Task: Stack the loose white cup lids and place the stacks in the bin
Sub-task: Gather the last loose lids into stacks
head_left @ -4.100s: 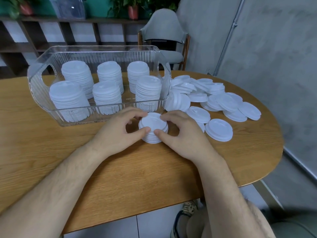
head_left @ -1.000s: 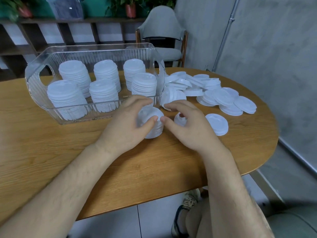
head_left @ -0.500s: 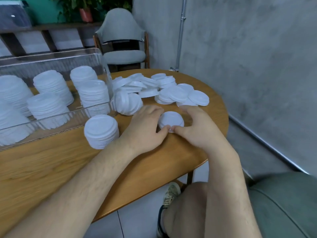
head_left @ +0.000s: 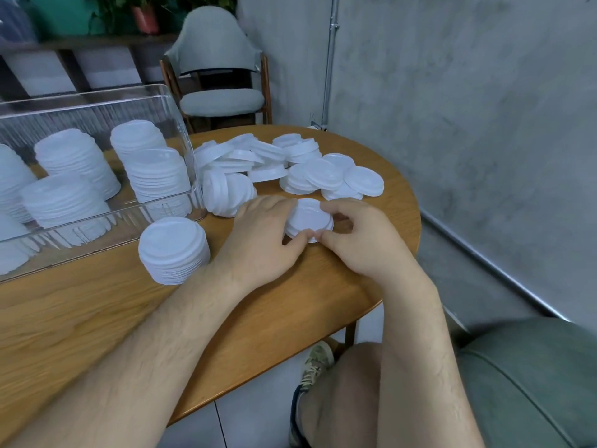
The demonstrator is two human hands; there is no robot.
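On the left of the frame, the clear bin [head_left: 97, 108] sits on the worktop [head_left: 80, 318] with lid stacks [head_left: 74, 156] inside. Just in front of its near right corner stands the tall stack [head_left: 172, 250] that both my hands held a second ago; it now stands alone. My left hand [head_left: 261, 234] and right hand [head_left: 361, 237] have moved right. Each grip curls round a low stack [head_left: 308, 218] at mid-frame, thumbs nearly meeting at its near edge. Loose lids [head_left: 323, 176] lie heaped just beyond it.
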